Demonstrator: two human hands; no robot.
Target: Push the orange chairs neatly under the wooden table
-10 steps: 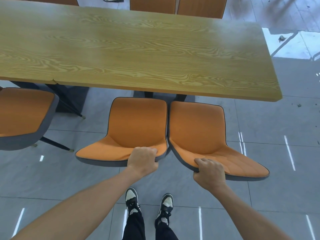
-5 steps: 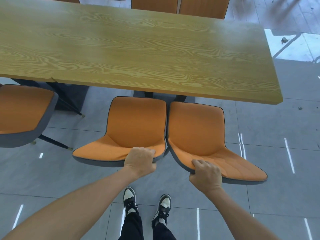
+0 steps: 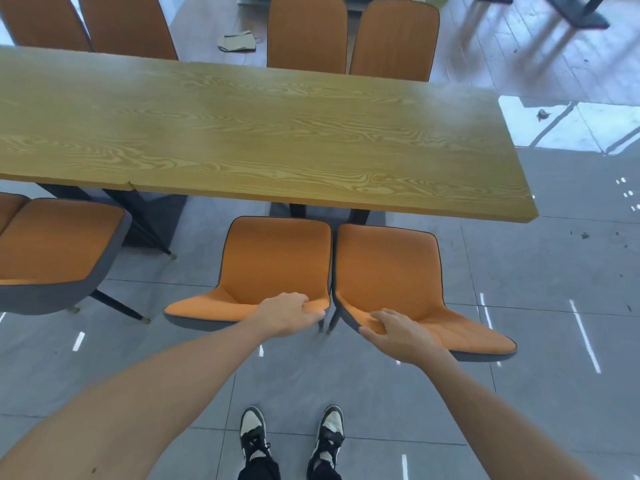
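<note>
Two orange chairs stand side by side at the near edge of the long wooden table, their seats partly under it. My left hand grips the top edge of the left chair's backrest, fingers curled over it. My right hand holds the top edge of the right chair's backrest, thumb under the rim and fingers over the orange cushion. The two chairs touch along their inner edges.
Another orange chair with a grey shell stands at the left, turned away from the table. Several orange chair backs line the far side. Black table legs show beneath. My shoes stand on grey tiles behind the chairs.
Both chairs have slid a little forward toward the table with my hands on their backrests. The view has tilted up, showing more of the far chairs.
</note>
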